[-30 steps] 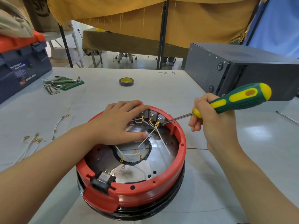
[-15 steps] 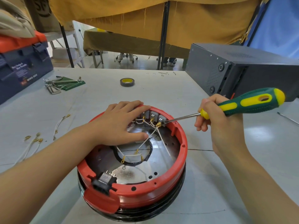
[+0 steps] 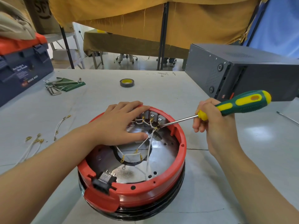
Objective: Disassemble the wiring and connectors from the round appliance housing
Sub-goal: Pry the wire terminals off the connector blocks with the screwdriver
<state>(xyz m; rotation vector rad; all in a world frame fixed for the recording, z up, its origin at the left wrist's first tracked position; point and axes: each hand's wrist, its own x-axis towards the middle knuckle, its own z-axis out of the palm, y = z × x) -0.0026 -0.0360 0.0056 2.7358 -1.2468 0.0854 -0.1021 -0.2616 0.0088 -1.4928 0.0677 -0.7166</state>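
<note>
Two hands work at one round red housing (image 3: 161,194), which sits on a black base near the front middle of the grey desk (image 3: 100,101).

Left hand (image 3: 119,125): laid flat over the far left rim of the housing, fingers straight and spread, thumb pointing into the cavity beside the white wires (image 3: 146,143). It grips nothing.

Right hand (image 3: 213,126): fingers curled round the green and yellow handle of a screwdriver (image 3: 242,102). Its metal shaft slants down and left over the right rim, the tip at a brass terminal where several white wires meet, just below the connectors.

Connectors (image 3: 152,116): grey blocks in a row against the far inner wall, white wires with brass ends running from them. More white wires cross the shiny metal floor to a black ring (image 3: 129,162) at the centre.

Socket (image 3: 105,179): black and metal, set in the near rim above a red tab.

Loose wires (image 3: 60,125): white with brass ends, lying on the desk left of the housing, well apart from it.

Tape roll (image 3: 127,82): black with yellow core, far centre of the desk.

Hex keys (image 3: 55,89): beside a green pouch, far left.

Toolbox (image 3: 21,68): blue with an orange lid, left edge.

Dark box (image 3: 252,73): metal, far right.
</note>
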